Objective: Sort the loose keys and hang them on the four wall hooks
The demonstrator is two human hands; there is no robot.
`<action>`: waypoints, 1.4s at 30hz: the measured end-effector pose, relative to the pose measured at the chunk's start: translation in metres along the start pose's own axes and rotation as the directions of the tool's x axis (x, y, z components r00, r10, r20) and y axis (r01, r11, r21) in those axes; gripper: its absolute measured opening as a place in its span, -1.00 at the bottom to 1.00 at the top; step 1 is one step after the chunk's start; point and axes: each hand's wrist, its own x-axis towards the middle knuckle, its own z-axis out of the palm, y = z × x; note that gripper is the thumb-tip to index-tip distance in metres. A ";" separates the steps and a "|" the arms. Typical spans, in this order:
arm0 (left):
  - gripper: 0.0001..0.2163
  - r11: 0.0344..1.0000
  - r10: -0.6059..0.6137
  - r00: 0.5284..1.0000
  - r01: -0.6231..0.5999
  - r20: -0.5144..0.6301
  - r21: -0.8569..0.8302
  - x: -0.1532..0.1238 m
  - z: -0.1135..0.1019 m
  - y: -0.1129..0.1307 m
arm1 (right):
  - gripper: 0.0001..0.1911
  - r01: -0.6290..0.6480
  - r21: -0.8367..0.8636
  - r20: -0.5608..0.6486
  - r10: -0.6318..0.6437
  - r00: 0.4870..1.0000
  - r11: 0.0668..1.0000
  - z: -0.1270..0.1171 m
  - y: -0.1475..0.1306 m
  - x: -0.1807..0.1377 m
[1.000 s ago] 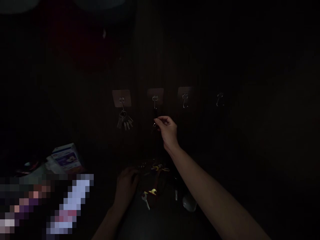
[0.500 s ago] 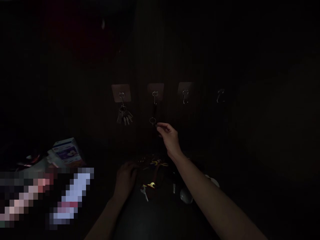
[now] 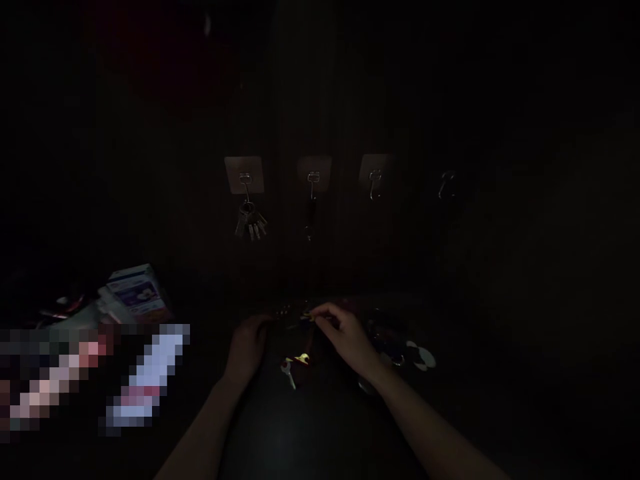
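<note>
The scene is very dark. My right hand (image 3: 345,333) is down on the dark surface, its fingers pinched at a small yellow-tagged item (image 3: 311,317) in a pile of keys. My left hand (image 3: 249,345) rests curled on the surface just left of the pile. A silver key with a yellow tag (image 3: 295,365) lies between my hands. On the wall ahead, the leftmost hook (image 3: 245,177) carries a bunch of keys (image 3: 251,223). The second hook (image 3: 313,177) holds a dark key strap (image 3: 311,217). The third hook (image 3: 375,180) and fourth hook (image 3: 447,185) look bare.
A small purple and white box (image 3: 134,295) stands at the left, beside cluttered packages. A pale round object (image 3: 420,355) lies on the surface right of my right hand. Much of the surroundings is lost in darkness.
My right hand let go of the strap hanging on the second hook and dropped down to the key pile on the surface. My left hand stayed in place.
</note>
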 end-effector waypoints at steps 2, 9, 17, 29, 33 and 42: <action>-0.71 0.999 -0.041 0.999 0.042 0.028 -0.015 0.001 -0.004 0.002 | -0.81 0.001 -0.056 0.025 0.000 1.000 0.998 0.003 0.007 -0.007; -0.76 0.996 -0.073 0.991 0.079 0.112 -0.050 0.004 -0.020 0.003 | -0.77 0.158 -0.315 0.229 -0.086 0.970 0.936 0.008 0.020 -0.017; -0.77 0.996 -0.084 0.987 0.083 0.138 0.017 0.006 -0.032 -0.004 | -0.78 0.302 -0.531 0.368 -0.105 0.924 0.792 -0.002 0.020 -0.019; -0.82 0.993 0.121 0.875 -0.098 0.469 -0.072 -0.008 -0.028 0.036 | -0.71 0.267 -0.597 0.395 -0.013 0.919 0.756 -0.026 0.012 -0.014; -0.86 0.992 0.122 0.856 -0.095 0.502 -0.079 -0.010 -0.028 0.043 | -0.72 0.246 -0.621 0.382 0.014 0.924 0.744 -0.030 0.015 -0.012; -0.90 0.993 0.115 0.851 -0.108 0.512 -0.042 -0.010 -0.026 0.040 | -0.76 0.187 -0.643 0.338 0.057 0.939 0.743 -0.037 0.021 -0.010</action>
